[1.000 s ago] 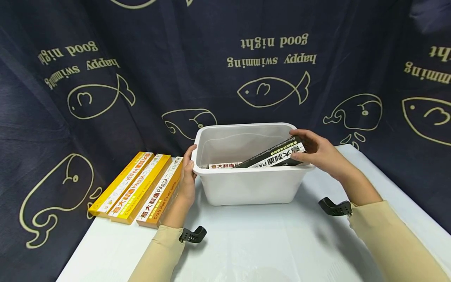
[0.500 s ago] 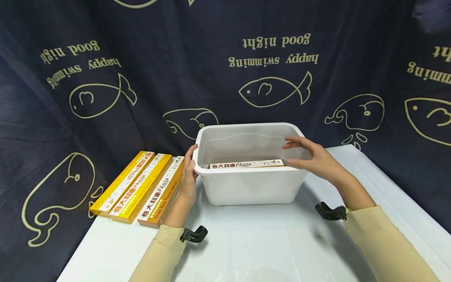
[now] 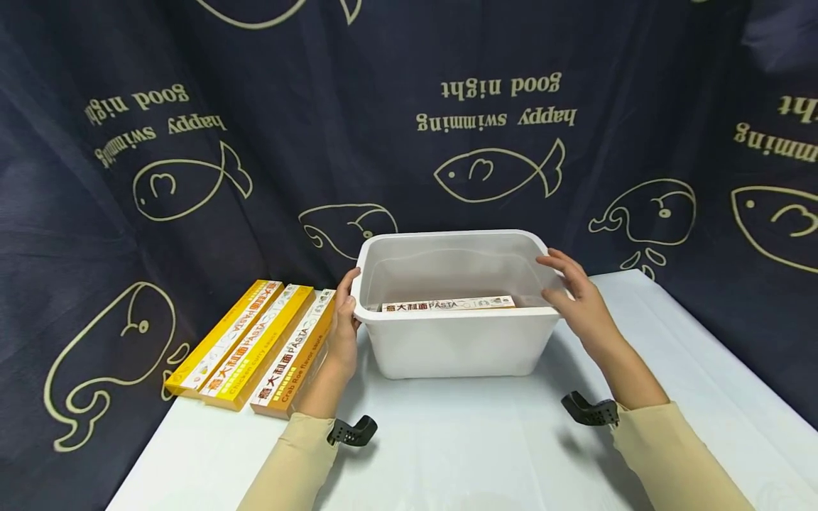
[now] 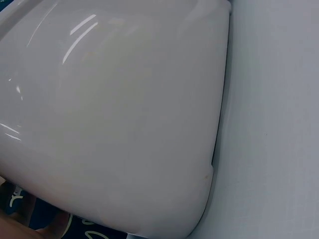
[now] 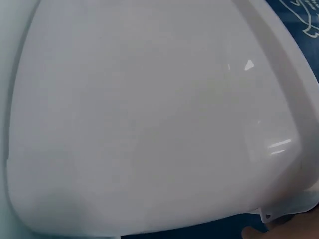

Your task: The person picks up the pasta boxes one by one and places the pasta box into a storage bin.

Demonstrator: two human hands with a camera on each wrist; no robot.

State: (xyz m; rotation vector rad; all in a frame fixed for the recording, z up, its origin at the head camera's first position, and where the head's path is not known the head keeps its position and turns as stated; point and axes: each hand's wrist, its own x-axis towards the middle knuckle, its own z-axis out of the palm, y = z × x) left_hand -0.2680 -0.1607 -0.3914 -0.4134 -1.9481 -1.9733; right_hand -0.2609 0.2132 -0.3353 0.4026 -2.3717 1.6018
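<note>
A white plastic bin stands upright on the table, opening upward. My left hand holds its left rim, thumb at the near side and fingers reaching along the outside. On the right, my right hand is at the rim, fingers spread and loosely bent, fingertips over the edge. It holds no box. Within the bin, near the front wall, shows the white printed edge of a pasta box; the rest of the inside bottom is hidden. Both wrist views are filled by the bin's smooth side walls.
Left of the bin lie three pasta boxes: two yellow ones, among them a chicken curry box, and an orange-brown crab roe box. A dark blue curtain hangs behind the white table.
The black pasta box that my right hand held tilted over the bin has gone down inside, out of sight. My right hand let it go and moved to the right rim. The left hand stayed.
</note>
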